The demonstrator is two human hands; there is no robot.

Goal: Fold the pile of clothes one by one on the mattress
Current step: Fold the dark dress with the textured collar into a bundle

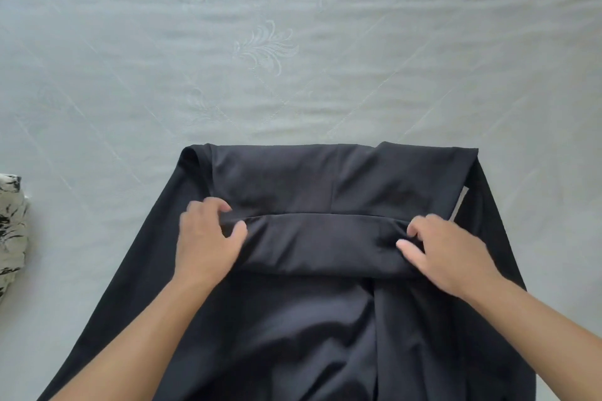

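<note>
Pale mattress (293, 42) bears black garment (293, 319); left hand (205, 238), right hand (446, 254) pinch its fold.

A pale grey-green quilted mattress (293, 58), stitched with leaf motifs, is carrying a black garment (309, 319) lying spread across its near part; a black-and-white patterned cloth (11, 225) is lying at its left edge, well apart.

Black garment (325, 198) lies spread flat on pale quilted mattress (260, 42). A folded band of it spans between the left fingers (228, 205) and right fingers (413, 228), pinched at each end.
</note>
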